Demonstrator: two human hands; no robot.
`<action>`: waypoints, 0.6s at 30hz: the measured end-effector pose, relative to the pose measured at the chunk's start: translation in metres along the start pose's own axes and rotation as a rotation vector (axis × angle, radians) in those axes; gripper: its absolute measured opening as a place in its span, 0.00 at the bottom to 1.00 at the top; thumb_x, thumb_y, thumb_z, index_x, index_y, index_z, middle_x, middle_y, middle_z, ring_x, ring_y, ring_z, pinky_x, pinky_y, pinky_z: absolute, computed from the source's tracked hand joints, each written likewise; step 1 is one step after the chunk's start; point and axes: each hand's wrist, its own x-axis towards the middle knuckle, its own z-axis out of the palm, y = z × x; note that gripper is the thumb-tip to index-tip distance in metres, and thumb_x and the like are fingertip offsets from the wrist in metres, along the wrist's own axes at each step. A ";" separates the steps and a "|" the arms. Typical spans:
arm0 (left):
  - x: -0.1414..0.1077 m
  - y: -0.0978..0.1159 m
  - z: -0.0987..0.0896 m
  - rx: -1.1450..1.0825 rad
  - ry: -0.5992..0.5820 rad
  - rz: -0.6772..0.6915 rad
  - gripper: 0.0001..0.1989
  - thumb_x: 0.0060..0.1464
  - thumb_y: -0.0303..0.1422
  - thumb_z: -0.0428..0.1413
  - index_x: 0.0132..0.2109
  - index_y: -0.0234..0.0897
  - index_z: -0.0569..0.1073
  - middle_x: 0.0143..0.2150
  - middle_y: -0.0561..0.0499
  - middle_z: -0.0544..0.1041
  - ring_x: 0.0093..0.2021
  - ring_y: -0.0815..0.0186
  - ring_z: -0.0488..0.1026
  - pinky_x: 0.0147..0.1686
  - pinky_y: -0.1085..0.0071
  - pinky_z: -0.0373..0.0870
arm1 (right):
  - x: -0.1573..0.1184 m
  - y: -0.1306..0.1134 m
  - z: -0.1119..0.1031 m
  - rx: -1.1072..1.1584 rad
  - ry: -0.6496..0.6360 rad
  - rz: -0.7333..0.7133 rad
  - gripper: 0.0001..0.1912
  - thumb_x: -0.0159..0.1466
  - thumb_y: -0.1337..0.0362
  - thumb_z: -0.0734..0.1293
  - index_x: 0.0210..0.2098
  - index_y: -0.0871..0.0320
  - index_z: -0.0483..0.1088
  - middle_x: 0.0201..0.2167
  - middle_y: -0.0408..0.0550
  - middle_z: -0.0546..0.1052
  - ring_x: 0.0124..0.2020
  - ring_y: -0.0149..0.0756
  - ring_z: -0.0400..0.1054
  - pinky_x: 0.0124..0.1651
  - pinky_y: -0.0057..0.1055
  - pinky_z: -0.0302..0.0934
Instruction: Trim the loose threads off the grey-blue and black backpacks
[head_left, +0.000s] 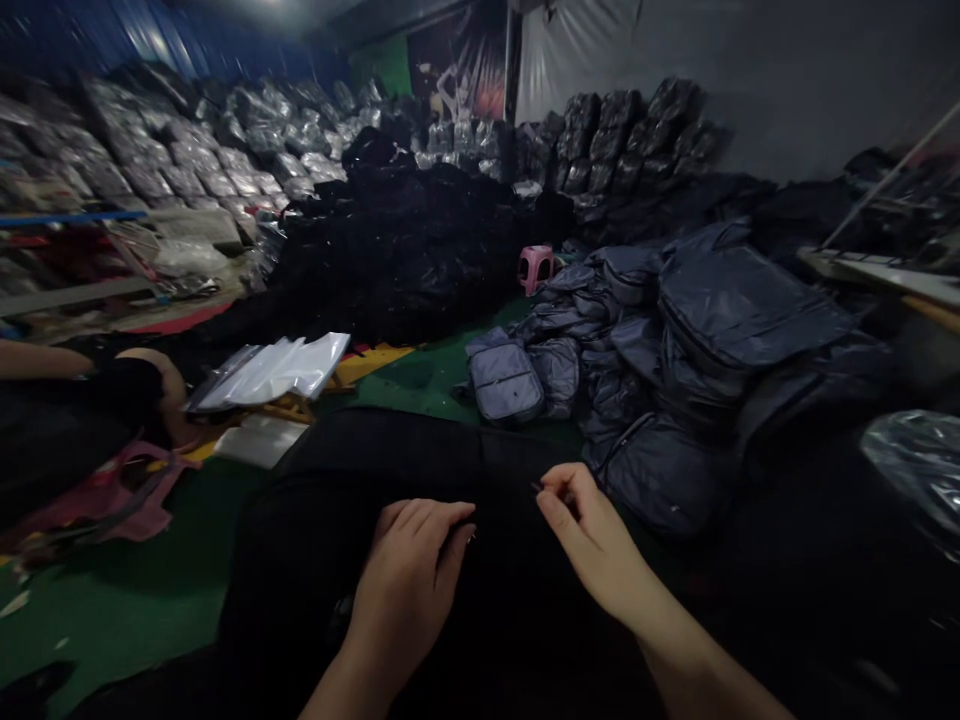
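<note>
A large black bag (382, 445) lies in front of me, its lower part lost in the dark. Over its middle is my left hand (409, 570), with thumb and forefinger pinched together. A tiny bright speck shows at the thumb tip; what the fingers hold is too dark to tell. My right hand (596, 535) is to the right, near the bag's right side, with its fingers curled into a pinch. A small dark tip sticks out from these fingers, too small to name. The two hands are apart from each other.
Dark grey backpacks (750, 310) are heaped at the right, with one backpack (506, 383) on the green floor (180, 580). White plastic bags (277, 370) lie on a low stand. A person's leg (161, 390) is at the left. Behind are a pink stool (535, 268) and wrapped bundles (187, 155).
</note>
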 end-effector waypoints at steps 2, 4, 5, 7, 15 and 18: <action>0.000 -0.001 0.001 -0.005 0.009 -0.004 0.09 0.57 0.31 0.50 0.45 0.41 0.70 0.40 0.49 0.77 0.42 0.62 0.72 0.46 0.60 0.63 | -0.001 -0.007 0.004 -0.065 -0.044 -0.033 0.11 0.63 0.56 0.60 0.41 0.54 0.64 0.34 0.44 0.71 0.35 0.35 0.66 0.38 0.31 0.61; -0.001 -0.004 0.001 -0.012 0.016 -0.021 0.09 0.57 0.31 0.50 0.44 0.40 0.70 0.40 0.50 0.77 0.41 0.62 0.72 0.46 0.60 0.63 | 0.000 -0.014 0.008 -0.091 -0.073 -0.069 0.10 0.63 0.57 0.61 0.41 0.54 0.65 0.36 0.44 0.71 0.36 0.35 0.67 0.38 0.31 0.61; -0.001 -0.007 0.001 -0.016 0.018 -0.035 0.09 0.57 0.31 0.49 0.44 0.40 0.70 0.39 0.50 0.77 0.41 0.62 0.72 0.46 0.60 0.63 | 0.001 -0.016 0.011 -0.097 -0.077 -0.083 0.09 0.63 0.58 0.62 0.41 0.54 0.65 0.36 0.44 0.71 0.36 0.35 0.67 0.38 0.31 0.62; -0.001 -0.013 0.000 -0.029 0.009 -0.077 0.09 0.58 0.32 0.48 0.44 0.40 0.70 0.39 0.50 0.77 0.40 0.62 0.72 0.46 0.60 0.62 | 0.004 -0.017 0.018 -0.098 -0.082 -0.100 0.08 0.63 0.59 0.61 0.41 0.54 0.65 0.37 0.45 0.71 0.36 0.35 0.67 0.36 0.30 0.62; 0.008 -0.041 -0.003 -0.112 -0.099 -0.247 0.10 0.60 0.33 0.45 0.37 0.40 0.70 0.34 0.51 0.75 0.37 0.63 0.70 0.45 0.59 0.60 | 0.028 -0.002 0.049 -0.200 -0.039 -0.356 0.10 0.61 0.62 0.66 0.42 0.54 0.70 0.38 0.50 0.72 0.37 0.40 0.67 0.41 0.37 0.63; 0.012 -0.049 -0.004 -0.143 -0.123 -0.260 0.10 0.60 0.33 0.44 0.36 0.41 0.70 0.34 0.52 0.75 0.36 0.63 0.70 0.43 0.61 0.60 | 0.040 -0.002 0.059 -0.277 -0.049 -0.461 0.11 0.61 0.62 0.66 0.43 0.54 0.71 0.37 0.50 0.74 0.39 0.40 0.67 0.45 0.40 0.62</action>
